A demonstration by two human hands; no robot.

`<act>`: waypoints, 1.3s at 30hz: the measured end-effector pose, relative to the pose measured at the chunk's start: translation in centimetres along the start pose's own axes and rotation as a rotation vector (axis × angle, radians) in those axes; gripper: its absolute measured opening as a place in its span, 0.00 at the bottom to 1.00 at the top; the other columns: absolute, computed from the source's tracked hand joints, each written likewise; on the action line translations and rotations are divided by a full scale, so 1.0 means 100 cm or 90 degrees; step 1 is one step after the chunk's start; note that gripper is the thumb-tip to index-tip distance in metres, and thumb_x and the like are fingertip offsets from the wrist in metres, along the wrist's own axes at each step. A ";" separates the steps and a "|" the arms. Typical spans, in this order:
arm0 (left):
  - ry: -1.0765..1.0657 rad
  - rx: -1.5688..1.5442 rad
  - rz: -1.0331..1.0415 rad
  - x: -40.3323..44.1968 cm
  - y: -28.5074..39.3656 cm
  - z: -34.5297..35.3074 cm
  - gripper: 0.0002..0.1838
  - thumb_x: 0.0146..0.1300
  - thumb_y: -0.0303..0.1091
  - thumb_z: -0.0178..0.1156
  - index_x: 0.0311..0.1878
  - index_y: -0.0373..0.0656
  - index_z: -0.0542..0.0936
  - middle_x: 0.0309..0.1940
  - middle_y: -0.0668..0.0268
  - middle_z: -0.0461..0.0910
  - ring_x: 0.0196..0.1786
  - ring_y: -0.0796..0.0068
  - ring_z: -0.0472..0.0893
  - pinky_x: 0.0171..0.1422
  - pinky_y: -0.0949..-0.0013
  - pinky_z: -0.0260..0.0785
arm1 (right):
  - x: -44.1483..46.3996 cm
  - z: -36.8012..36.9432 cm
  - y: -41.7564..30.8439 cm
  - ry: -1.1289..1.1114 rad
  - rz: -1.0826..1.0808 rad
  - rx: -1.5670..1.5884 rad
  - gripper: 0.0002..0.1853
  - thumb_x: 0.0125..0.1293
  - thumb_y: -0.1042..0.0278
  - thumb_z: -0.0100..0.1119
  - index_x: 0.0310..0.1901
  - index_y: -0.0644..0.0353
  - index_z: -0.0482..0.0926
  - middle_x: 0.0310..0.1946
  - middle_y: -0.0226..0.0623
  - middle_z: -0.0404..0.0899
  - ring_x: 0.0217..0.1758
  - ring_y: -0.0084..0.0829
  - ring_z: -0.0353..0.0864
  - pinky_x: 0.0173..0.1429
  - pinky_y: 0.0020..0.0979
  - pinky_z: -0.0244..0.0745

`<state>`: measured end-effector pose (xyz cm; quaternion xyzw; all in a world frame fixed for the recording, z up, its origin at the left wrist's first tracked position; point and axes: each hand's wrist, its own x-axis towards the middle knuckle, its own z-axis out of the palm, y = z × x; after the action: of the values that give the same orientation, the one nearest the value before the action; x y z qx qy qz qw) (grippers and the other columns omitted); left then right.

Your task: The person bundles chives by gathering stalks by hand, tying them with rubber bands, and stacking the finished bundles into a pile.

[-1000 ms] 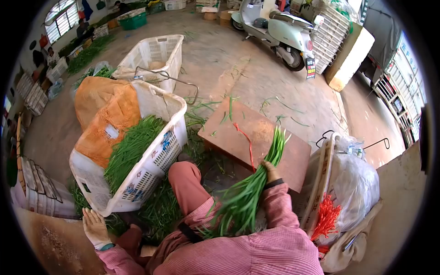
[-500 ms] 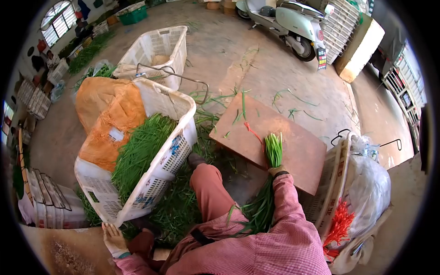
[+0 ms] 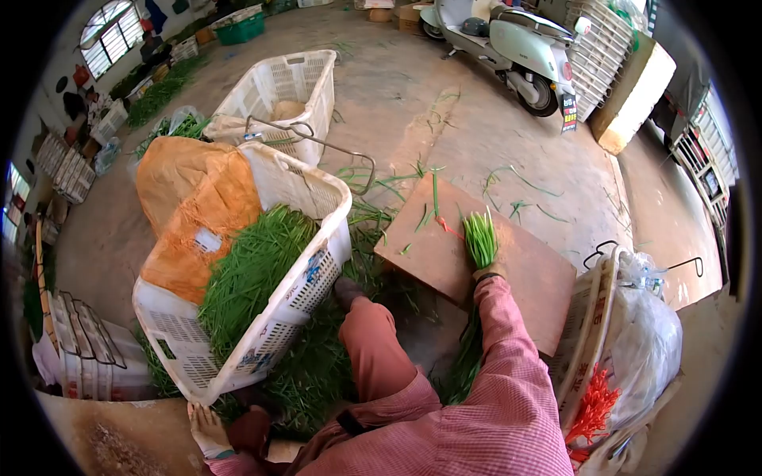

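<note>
Head camera view, and from where I stand the right hand (image 3: pixel 492 266) is wrapped firmly round a bunch of green stalks (image 3: pixel 479 238), laid over the middle of a brown board (image 3: pixel 532 297). Their pale, even ends point toward the board's far corner; the long leaves trail off its near edge beside the sleeve, probably because they outreach it. The grip seems meant to keep the stalks together.

Just left of the bunch a red tie (image 3: pixel 450 228) lies across the board, apparently kept within easy reach. The left hand (image 3: pixel 208 431) grasps nothing I can see; its fingers extend by the near corner of a white crate (image 3: pixel 274 325), perhaps for balance, though I can't tell whether they touch it. Loose greens (image 3: pixel 254 278) heap along the crate's right wall, and an orange sack (image 3: pixel 194 190) drapes over its left.

By the board's right edge, red ties (image 3: pixel 594 408) hang in a cluster at a second crate (image 3: pixel 584 337), whose red characters I can't make out. Blue print on the white crate, the sack's pale label (image 3: pixel 208 239) and the scooter's plate (image 3: pixel 569 113) are too small to read.
</note>
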<state>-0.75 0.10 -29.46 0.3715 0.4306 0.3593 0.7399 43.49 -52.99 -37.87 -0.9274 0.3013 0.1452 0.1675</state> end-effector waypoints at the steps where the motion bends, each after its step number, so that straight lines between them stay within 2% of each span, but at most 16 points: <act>1: -0.001 -0.002 0.002 0.002 -0.002 -0.006 0.25 0.61 0.40 0.47 0.61 0.50 0.60 0.53 0.73 0.67 0.51 0.79 0.66 0.52 0.75 0.59 | 0.013 -0.007 -0.009 0.006 -0.008 -0.011 0.29 0.37 0.59 0.68 0.44 0.61 0.75 0.36 0.43 0.78 0.42 0.34 0.77 0.49 0.31 0.71; 4: 0.064 0.026 -0.024 0.005 -0.007 -0.013 0.24 0.61 0.41 0.47 0.61 0.52 0.61 0.51 0.76 0.68 0.50 0.81 0.67 0.51 0.77 0.59 | 0.033 -0.043 -0.032 0.018 -0.023 -0.034 0.29 0.38 0.59 0.68 0.45 0.61 0.74 0.36 0.42 0.78 0.41 0.34 0.77 0.47 0.31 0.71; 11: 0.038 0.049 0.001 0.008 0.003 -0.013 0.24 0.60 0.40 0.48 0.60 0.50 0.61 0.50 0.75 0.69 0.48 0.82 0.68 0.50 0.77 0.60 | 0.015 -0.155 -0.038 -0.019 0.006 -0.027 0.30 0.40 0.59 0.68 0.47 0.61 0.72 0.35 0.40 0.78 0.39 0.34 0.78 0.44 0.32 0.72; 13: 0.038 0.055 0.004 0.008 0.008 -0.014 0.23 0.60 0.39 0.48 0.60 0.51 0.62 0.50 0.75 0.69 0.48 0.82 0.69 0.48 0.78 0.61 | 0.016 -0.167 -0.028 -0.109 0.021 0.101 0.30 0.41 0.59 0.68 0.48 0.61 0.71 0.35 0.40 0.78 0.38 0.34 0.78 0.43 0.32 0.73; 14: 0.037 0.053 0.006 0.008 0.011 -0.015 0.23 0.60 0.39 0.48 0.60 0.51 0.62 0.50 0.75 0.69 0.48 0.82 0.69 0.48 0.78 0.61 | 0.037 -0.163 -0.015 -0.225 0.050 0.275 0.34 0.47 0.59 0.65 0.56 0.61 0.63 0.45 0.39 0.74 0.44 0.28 0.75 0.43 0.33 0.73; 15: 0.026 0.046 0.011 0.008 0.014 -0.014 0.24 0.61 0.39 0.48 0.61 0.50 0.61 0.51 0.73 0.69 0.48 0.81 0.68 0.50 0.77 0.60 | 0.041 -0.153 -0.012 -0.270 0.041 0.329 0.34 0.47 0.59 0.64 0.56 0.61 0.63 0.45 0.39 0.74 0.44 0.28 0.75 0.44 0.32 0.73; 21: -0.014 0.052 0.074 0.003 0.037 -0.013 0.24 0.60 0.37 0.48 0.59 0.44 0.62 0.54 0.62 0.66 0.54 0.69 0.66 0.58 0.69 0.57 | 0.063 -0.058 -0.050 -0.069 -0.236 0.030 0.30 0.50 0.62 0.60 0.56 0.58 0.63 0.46 0.38 0.73 0.45 0.29 0.74 0.46 0.30 0.71; 24: 0.062 0.087 0.105 0.006 0.053 -0.003 0.20 0.57 0.34 0.51 0.54 0.43 0.69 0.46 0.63 0.74 0.47 0.70 0.73 0.54 0.71 0.59 | 0.074 -0.032 -0.069 0.001 -0.277 -0.067 0.29 0.52 0.64 0.58 0.57 0.57 0.63 0.47 0.38 0.72 0.46 0.29 0.73 0.47 0.29 0.70; 26: 0.176 0.186 0.078 0.015 0.064 0.009 0.17 0.55 0.31 0.56 0.49 0.42 0.73 0.40 0.65 0.77 0.40 0.77 0.75 0.47 0.77 0.62 | 0.086 -0.033 -0.071 0.024 -0.271 -0.109 0.28 0.53 0.65 0.57 0.57 0.56 0.63 0.47 0.37 0.72 0.47 0.29 0.73 0.48 0.29 0.70; 28: 0.141 0.227 0.109 0.051 0.056 -0.015 0.19 0.50 0.24 0.57 0.49 0.37 0.73 0.40 0.64 0.76 0.40 0.79 0.74 0.42 0.81 0.64 | 0.089 -0.046 -0.071 0.049 -0.256 -0.141 0.27 0.54 0.66 0.55 0.57 0.56 0.63 0.48 0.37 0.72 0.47 0.30 0.73 0.49 0.28 0.69; 31: 0.134 0.394 0.133 0.088 0.051 -0.006 0.29 0.46 0.28 0.62 0.54 0.33 0.66 0.51 0.54 0.68 0.53 0.65 0.68 0.57 0.69 0.60 | 0.109 -0.075 -0.080 0.123 -0.249 -0.187 0.25 0.56 0.68 0.53 0.57 0.55 0.63 0.49 0.37 0.71 0.48 0.30 0.72 0.50 0.27 0.68; 34: 0.156 0.637 0.057 0.149 0.036 -0.005 0.34 0.46 0.34 0.63 0.58 0.36 0.63 0.55 0.51 0.66 0.55 0.65 0.68 0.58 0.72 0.60 | 0.105 -0.091 -0.138 0.222 -0.459 -0.099 0.24 0.57 0.69 0.51 0.58 0.53 0.63 0.49 0.37 0.71 0.49 0.30 0.71 0.51 0.26 0.67; 35: 0.123 0.559 -0.012 0.160 0.031 0.000 0.33 0.48 0.32 0.60 0.59 0.36 0.62 0.52 0.52 0.69 0.51 0.65 0.71 0.55 0.72 0.62 | 0.099 -0.083 -0.174 0.200 -0.606 -0.020 0.24 0.58 0.70 0.50 0.58 0.53 0.63 0.50 0.36 0.70 0.49 0.30 0.71 0.52 0.26 0.67; 36: 0.078 0.534 -0.051 0.169 0.025 0.004 0.31 0.49 0.31 0.59 0.58 0.36 0.62 0.49 0.53 0.70 0.49 0.64 0.73 0.54 0.71 0.63 | 0.072 -0.068 -0.217 0.152 -0.741 0.049 0.23 0.59 0.70 0.50 0.58 0.53 0.63 0.50 0.36 0.70 0.49 0.31 0.71 0.52 0.26 0.67; 37: 0.032 0.507 -0.087 0.178 0.019 0.008 0.29 0.51 0.30 0.57 0.58 0.37 0.63 0.47 0.53 0.72 0.47 0.62 0.74 0.53 0.70 0.64 | -0.034 -0.064 -0.269 0.032 -0.680 0.095 0.26 0.54 0.78 0.52 0.57 0.57 0.64 0.48 0.36 0.72 0.46 0.29 0.73 0.52 0.25 0.66; 39: 0.077 0.579 -0.065 0.165 0.034 0.035 0.28 0.50 0.29 0.56 0.57 0.37 0.63 0.46 0.53 0.73 0.46 0.61 0.74 0.53 0.69 0.64 | -0.123 -0.015 -0.329 -0.125 -0.945 0.160 0.22 0.53 0.76 0.54 0.52 0.62 0.69 0.43 0.39 0.75 0.42 0.29 0.75 0.46 0.26 0.70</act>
<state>7.81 14.93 -31.37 0.6150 0.6047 0.1185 0.4920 54.15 -22.24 -24.66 -0.8436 -0.4038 0.0407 0.3517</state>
